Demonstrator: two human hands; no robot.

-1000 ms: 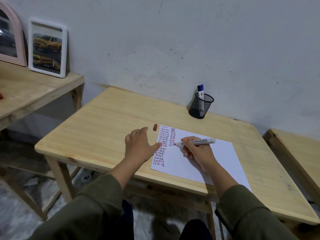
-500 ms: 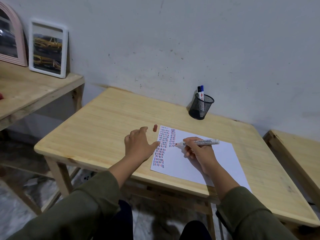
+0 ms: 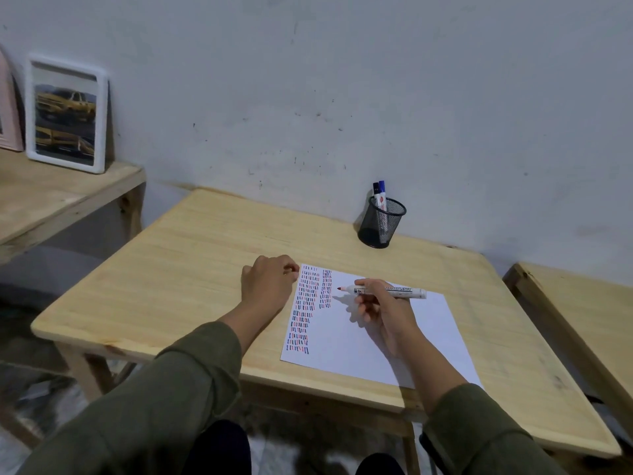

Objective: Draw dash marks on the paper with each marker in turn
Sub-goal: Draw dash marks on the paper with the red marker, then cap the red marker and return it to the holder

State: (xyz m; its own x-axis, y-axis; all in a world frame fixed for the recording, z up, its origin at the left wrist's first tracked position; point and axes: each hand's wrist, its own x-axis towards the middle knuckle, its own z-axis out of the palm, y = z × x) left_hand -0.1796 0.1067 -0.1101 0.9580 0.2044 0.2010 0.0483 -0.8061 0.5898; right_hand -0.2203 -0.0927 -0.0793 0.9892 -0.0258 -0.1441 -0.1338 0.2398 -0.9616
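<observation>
Head view looks down on a pale wooden bench (image 3: 178, 279) with a white sheet of paper (image 3: 428, 334) lying toward its near right edge. The right hand (image 3: 380, 313) has its grip closed round a white marker (image 3: 394, 291), held nearly level above the sheet, its uncapped red tip pointing left and hanging just clear of the paper beside the second column of dash marks (image 3: 324, 289). A longer column of red and blue dashes runs down the sheet's left edge. The left hand (image 3: 269, 282) rests on the bench at the paper's far left corner, fingers curled under; whether that grip holds anything I cannot tell. Near the bench's far edge, well apart from both hands, stands a black mesh cup (image 3: 381, 222) with two capped markers upright in it. A white picture frame (image 3: 65, 113) leans on the wall over a side table at the left.
</observation>
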